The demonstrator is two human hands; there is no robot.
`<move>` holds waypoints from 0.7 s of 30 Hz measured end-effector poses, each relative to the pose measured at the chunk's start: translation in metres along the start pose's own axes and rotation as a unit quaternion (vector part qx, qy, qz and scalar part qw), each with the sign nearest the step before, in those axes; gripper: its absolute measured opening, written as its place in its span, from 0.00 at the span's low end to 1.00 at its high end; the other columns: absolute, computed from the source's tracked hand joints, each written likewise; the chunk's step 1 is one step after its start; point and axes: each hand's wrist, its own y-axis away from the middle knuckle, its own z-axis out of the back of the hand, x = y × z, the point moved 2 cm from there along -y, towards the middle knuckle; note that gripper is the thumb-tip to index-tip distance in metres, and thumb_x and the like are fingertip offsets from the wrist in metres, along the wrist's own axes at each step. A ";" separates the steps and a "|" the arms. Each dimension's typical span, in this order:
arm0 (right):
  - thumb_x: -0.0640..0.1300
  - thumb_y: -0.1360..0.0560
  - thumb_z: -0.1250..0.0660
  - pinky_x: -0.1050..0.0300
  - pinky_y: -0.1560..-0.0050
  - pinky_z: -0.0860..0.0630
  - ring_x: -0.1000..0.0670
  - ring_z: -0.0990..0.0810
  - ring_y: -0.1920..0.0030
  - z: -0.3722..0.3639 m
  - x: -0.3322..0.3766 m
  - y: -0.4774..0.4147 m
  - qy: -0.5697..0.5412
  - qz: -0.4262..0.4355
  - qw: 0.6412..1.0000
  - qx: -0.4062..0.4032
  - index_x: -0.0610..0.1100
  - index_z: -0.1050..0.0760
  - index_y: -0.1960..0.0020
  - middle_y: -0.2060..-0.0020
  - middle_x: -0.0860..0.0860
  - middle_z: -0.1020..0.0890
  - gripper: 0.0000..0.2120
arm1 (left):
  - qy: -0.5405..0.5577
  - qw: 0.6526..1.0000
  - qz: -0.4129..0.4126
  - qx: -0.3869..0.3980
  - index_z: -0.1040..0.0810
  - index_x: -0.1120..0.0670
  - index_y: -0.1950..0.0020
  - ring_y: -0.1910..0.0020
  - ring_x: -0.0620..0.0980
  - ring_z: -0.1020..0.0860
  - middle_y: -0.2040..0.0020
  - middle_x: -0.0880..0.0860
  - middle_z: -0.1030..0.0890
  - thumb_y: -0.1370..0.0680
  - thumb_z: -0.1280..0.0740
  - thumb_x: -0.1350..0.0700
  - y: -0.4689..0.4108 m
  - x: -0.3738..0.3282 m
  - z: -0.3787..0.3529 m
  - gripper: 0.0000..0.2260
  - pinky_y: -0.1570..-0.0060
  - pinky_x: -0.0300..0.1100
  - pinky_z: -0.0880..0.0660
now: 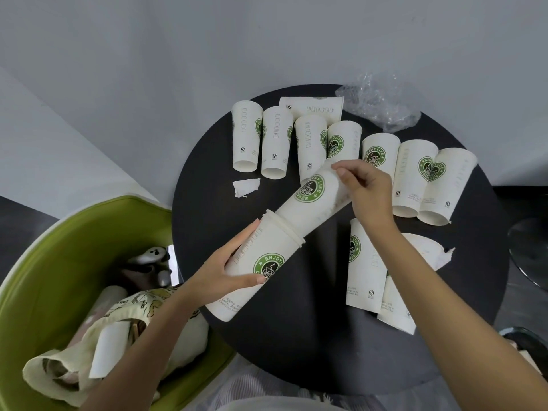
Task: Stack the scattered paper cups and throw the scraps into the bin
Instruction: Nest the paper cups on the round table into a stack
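Note:
My left hand grips a white paper cup with a green logo, held on its side above the round black table. My right hand holds a second cup by its base, its mouth end pushed partly into the first cup. Several more cups stand upside down in a row along the far side of the table. Flattened, torn cup pieces lie under my right forearm. A small paper scrap lies near the left cups.
A green bin-like tub stands at the table's left, holding cloth, paper and a small dark object. Crumpled clear plastic lies at the table's far right edge. A grey wall is behind the table.

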 end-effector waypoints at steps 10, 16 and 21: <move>0.35 0.24 0.35 0.67 0.51 0.29 0.58 0.22 0.56 -0.021 -0.002 0.025 -0.034 -0.029 0.997 0.061 0.50 0.20 0.56 0.58 0.56 0.17 0.11 | 0.014 1.000 0.001 0.004 0.43 0.40 0.23 0.34 0.39 0.26 0.31 0.34 0.29 0.27 0.26 0.62 0.001 0.003 -0.005 0.40 0.43 0.34 0.24; 0.36 0.24 0.35 0.67 0.54 0.30 0.55 0.23 0.57 -0.034 -0.005 0.042 -0.025 -0.047 0.994 0.098 0.52 0.19 0.56 0.59 0.58 0.18 0.12 | 0.024 1.000 0.001 0.003 0.42 0.36 0.25 0.34 0.41 0.25 0.29 0.37 0.29 0.26 0.26 0.62 -0.001 0.005 -0.008 0.39 0.43 0.36 0.23; 0.36 0.23 0.37 0.63 0.54 0.29 0.55 0.23 0.58 -0.042 -0.003 0.056 -0.016 -0.042 0.989 0.138 0.54 0.20 0.57 0.60 0.61 0.18 0.14 | 0.023 1.000 -0.007 -0.001 0.41 0.39 0.24 0.34 0.41 0.25 0.29 0.38 0.30 0.26 0.26 0.63 -0.003 0.003 -0.010 0.39 0.43 0.35 0.24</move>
